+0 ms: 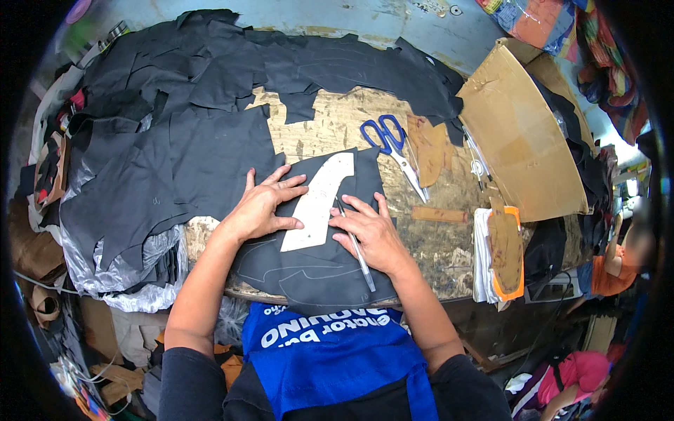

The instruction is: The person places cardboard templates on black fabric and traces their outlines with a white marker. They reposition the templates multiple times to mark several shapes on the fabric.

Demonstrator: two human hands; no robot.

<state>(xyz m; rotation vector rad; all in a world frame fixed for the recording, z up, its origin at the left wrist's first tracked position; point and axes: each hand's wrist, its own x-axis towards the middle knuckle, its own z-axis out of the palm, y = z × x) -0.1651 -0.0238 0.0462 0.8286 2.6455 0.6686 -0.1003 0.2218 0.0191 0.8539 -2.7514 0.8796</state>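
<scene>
A white curved pattern piece [319, 203] lies flat on a sheet of black material [365, 189], which may be leather or cloth. My left hand [267, 205] is spread, its fingertips and thumb at the pattern's left edge. At the right edge, my right hand [371, 231] grips a slim pen [360, 258], its tip up by the pattern and its rear end slanting toward me. Pale outlines [309, 277] of curved shapes are drawn on the black sheet nearer me. Beyond my right hand rest scissors [400, 154] with blue handles.
Black sheets [175, 63] heap along the table's [449, 259] back and left. Tan templates [430, 151] lie beside the scissors. To the right stand a cardboard box [523, 133] and a stack of papers with an orange edge [520, 263]. Other people [579, 372] are at far right.
</scene>
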